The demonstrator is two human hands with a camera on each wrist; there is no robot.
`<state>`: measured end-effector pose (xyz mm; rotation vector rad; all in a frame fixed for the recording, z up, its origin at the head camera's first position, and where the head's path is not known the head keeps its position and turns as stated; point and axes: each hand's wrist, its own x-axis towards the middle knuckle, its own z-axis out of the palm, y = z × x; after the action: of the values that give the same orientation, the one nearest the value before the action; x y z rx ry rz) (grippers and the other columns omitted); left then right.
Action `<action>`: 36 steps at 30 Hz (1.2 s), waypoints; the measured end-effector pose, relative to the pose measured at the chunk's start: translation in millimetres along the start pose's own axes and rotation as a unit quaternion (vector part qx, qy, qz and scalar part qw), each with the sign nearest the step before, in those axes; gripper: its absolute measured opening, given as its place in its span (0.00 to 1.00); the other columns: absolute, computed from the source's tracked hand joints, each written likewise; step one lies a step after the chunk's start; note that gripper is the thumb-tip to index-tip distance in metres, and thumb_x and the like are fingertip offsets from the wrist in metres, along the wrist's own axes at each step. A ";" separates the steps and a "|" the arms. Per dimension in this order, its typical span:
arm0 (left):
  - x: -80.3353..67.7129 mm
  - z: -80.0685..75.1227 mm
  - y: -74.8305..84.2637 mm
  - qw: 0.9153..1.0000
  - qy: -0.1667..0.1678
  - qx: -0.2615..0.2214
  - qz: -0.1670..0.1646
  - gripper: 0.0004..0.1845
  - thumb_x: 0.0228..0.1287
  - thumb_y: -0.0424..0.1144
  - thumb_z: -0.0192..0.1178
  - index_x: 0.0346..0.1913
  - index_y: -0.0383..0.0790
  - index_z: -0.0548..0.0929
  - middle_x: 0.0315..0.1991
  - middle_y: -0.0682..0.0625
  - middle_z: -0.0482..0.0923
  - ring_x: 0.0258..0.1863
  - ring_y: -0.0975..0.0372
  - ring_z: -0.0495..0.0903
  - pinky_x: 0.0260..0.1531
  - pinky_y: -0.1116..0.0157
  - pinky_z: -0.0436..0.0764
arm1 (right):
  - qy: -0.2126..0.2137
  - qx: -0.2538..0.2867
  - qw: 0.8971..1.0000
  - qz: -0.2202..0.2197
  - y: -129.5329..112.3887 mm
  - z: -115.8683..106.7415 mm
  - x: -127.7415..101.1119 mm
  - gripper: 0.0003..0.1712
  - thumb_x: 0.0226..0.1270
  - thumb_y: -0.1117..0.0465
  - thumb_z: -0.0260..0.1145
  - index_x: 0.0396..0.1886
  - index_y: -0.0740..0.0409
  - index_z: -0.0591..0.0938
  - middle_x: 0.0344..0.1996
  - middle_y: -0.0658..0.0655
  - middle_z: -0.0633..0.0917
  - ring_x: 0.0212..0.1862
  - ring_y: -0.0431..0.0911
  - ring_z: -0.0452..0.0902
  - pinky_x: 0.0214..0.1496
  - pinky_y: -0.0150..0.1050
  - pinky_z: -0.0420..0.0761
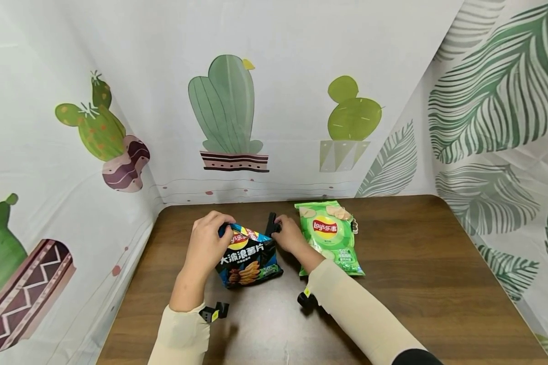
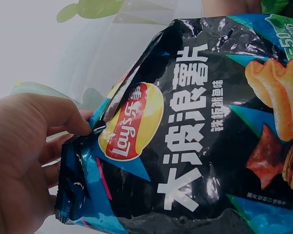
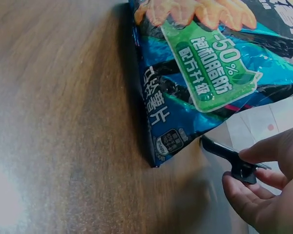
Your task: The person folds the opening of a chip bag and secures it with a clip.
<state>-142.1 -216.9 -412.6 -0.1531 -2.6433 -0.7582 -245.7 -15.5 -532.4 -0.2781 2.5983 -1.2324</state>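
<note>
A black and blue Lay's chip bag (image 1: 246, 258) stands tilted on the table, its top edge folded over. My left hand (image 1: 212, 235) pinches the top left corner; in the left wrist view its thumb and fingers (image 2: 71, 114) press the crumpled film together. My right hand (image 1: 288, 233) holds a black clip (image 1: 271, 224) beside the bag's upper right side. The right wrist view shows the thumb and fingers around the clip (image 3: 234, 158), with its long arm pointing at the bag's edge. Part of that arm is hidden behind the bag.
A green Lay's chip bag (image 1: 326, 238) lies right of the black bag, partly behind the right forearm. The brown wooden table (image 1: 420, 274) ends at a white cloth (image 1: 292, 126) printed with cacti and leaves. Each wrist carries a small black camera mount (image 1: 307, 300).
</note>
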 end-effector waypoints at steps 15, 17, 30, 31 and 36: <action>-1.3 3.1 -1.6 1.000 0.005 0.001 0.002 0.07 0.64 0.31 0.61 0.40 0.41 0.88 0.42 0.48 0.84 0.42 0.53 0.84 0.62 0.46 0.70 | 0.011 0.036 0.999 -0.012 4.3 3.3 -1.1 0.19 0.74 0.62 0.60 0.62 0.50 0.78 0.59 0.63 0.79 0.54 0.54 0.76 0.55 0.51 0.79; -0.8 3.0 -1.5 1.000 0.005 0.001 0.004 0.07 0.65 0.31 0.61 0.40 0.42 0.88 0.42 0.48 0.84 0.42 0.52 0.84 0.62 0.47 0.70 | 0.017 0.039 0.999 -0.020 4.6 3.6 -2.0 0.18 0.74 0.61 0.59 0.61 0.51 0.79 0.57 0.62 0.79 0.52 0.53 0.76 0.54 0.50 0.79; 1.5 3.8 -1.2 1.000 0.009 0.003 0.009 0.07 0.64 0.31 0.61 0.40 0.40 0.88 0.42 0.47 0.85 0.42 0.53 0.84 0.62 0.46 0.70 | 0.044 0.059 0.997 -0.039 7.5 2.2 -4.2 0.14 0.76 0.59 0.60 0.57 0.51 0.82 0.53 0.61 0.81 0.48 0.53 0.77 0.52 0.51 0.79; 1.7 4.1 -1.5 1.000 0.010 0.003 0.009 0.07 0.64 0.31 0.61 0.40 0.41 0.88 0.42 0.47 0.85 0.42 0.53 0.84 0.62 0.46 0.70 | 0.045 0.065 0.996 -0.038 7.4 2.1 -4.6 0.14 0.76 0.59 0.60 0.57 0.51 0.81 0.53 0.61 0.81 0.48 0.53 0.77 0.53 0.52 0.79; 2.1 4.0 -1.9 1.000 0.009 0.001 0.010 0.07 0.64 0.31 0.61 0.40 0.41 0.88 0.41 0.47 0.85 0.42 0.53 0.84 0.62 0.46 0.71 | 0.047 0.091 0.994 -0.039 6.0 0.6 -6.9 0.17 0.76 0.59 0.60 0.61 0.53 0.80 0.57 0.61 0.81 0.54 0.55 0.77 0.57 0.53 0.78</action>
<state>-145.7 -216.4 -415.8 -0.1700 -2.6212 -0.7463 -239.3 -10.3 -536.5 -0.2960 2.5507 -1.5328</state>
